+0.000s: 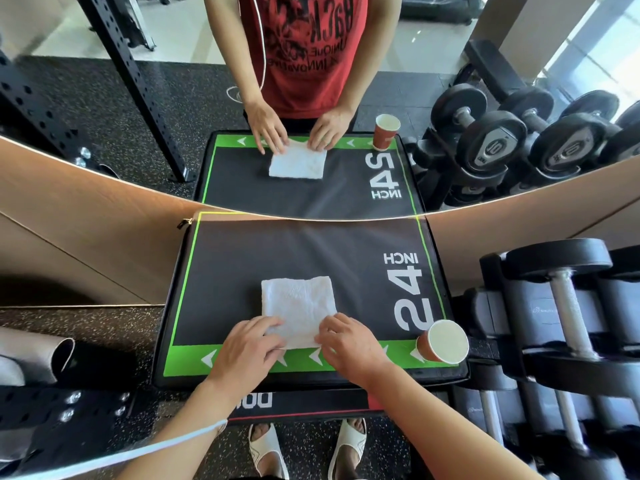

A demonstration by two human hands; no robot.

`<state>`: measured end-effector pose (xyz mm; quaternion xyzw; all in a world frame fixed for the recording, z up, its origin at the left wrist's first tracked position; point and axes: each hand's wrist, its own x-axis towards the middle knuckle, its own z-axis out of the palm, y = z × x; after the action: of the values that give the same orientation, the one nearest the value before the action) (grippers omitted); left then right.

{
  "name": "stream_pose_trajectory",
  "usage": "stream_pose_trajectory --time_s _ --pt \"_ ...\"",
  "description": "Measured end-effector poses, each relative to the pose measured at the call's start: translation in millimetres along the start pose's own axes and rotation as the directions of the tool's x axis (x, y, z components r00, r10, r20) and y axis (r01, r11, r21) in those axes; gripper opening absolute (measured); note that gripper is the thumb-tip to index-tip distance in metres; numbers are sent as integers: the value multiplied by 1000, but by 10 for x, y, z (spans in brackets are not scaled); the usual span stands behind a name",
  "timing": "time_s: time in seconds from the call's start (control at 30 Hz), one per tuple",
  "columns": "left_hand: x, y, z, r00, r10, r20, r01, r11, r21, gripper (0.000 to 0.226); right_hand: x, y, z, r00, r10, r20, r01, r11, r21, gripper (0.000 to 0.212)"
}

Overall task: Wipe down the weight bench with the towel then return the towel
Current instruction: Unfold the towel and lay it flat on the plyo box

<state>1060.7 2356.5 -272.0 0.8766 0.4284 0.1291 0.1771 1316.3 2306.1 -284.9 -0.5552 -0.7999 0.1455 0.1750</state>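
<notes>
A folded white towel point(298, 306) lies on the black padded bench top point(277, 254), which has a green border and the mark "24 INCH". My left hand point(247, 344) holds the towel's near left corner, thumb on top and fingers curled at its edge. At the near right corner, my right hand point(349, 341) pinches the towel in the same way. Both hands sit over the green strip at the near edge.
An orange paper cup point(443, 342) stands on the pad's near right corner. A dumbbell rack point(568, 306) lies close on the right. A wall mirror point(311, 98) straight ahead reflects the scene. A black perforated rack frame point(52, 410) and a rolled grey mat point(52, 355) are on the left.
</notes>
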Motion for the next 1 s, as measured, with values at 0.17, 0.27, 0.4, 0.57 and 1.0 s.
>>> stream_pose_trajectory --time_s 0.17,0.27,0.4,0.57,1.0 --pt "-3 38 -74 999 -36 33 38 998 -58 12 -18 4 -59 999 27 -37 -25 999 42 4" --pt "96 43 -88 1000 -17 -12 17 1000 0 19 14 62 -120 998 53 -38 -52 998 20 27" --pt "165 20 24 987 -63 149 42 989 140 60 101 116 -75 983 60 174 -50 997 -63 53" --pt "85 -106 -23 970 -143 197 120 985 125 60 270 44 -3 955 83 286 -71 996 -50 67" --pt "232 -1321 -664 944 -208 255 186 976 109 58 1506 -546 365 962 85 258 -69 995 -70 57"
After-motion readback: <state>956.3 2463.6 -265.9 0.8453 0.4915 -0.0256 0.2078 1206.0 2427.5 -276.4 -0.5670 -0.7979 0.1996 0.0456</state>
